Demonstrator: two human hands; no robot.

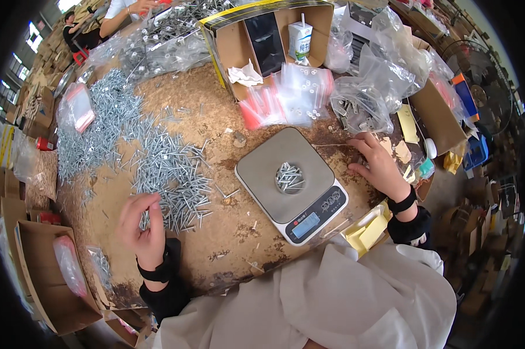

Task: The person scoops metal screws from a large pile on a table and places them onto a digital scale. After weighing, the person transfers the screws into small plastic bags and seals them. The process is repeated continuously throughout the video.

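Observation:
A grey digital scale (pixel 309 192) sits on the worn wooden table in front of me, with a small heap of silver screws (pixel 289 177) in a round dish at its middle. My left hand (pixel 141 224) is raised beside a large spread of loose screws (pixel 157 163) and pinches a few of them between its fingertips. My right hand (pixel 378 163) rests on the table to the right of the scale, fingers spread, next to a clear plastic bag (pixel 361 107) with metal parts. It holds nothing.
A stack of small zip bags with red strips (pixel 285 96) lies behind the scale. An open cardboard box (pixel 268 35) holds a drink carton. More boxes stand at the left edge (pixel 47 279). Another person sits at the far left (pixel 120 11).

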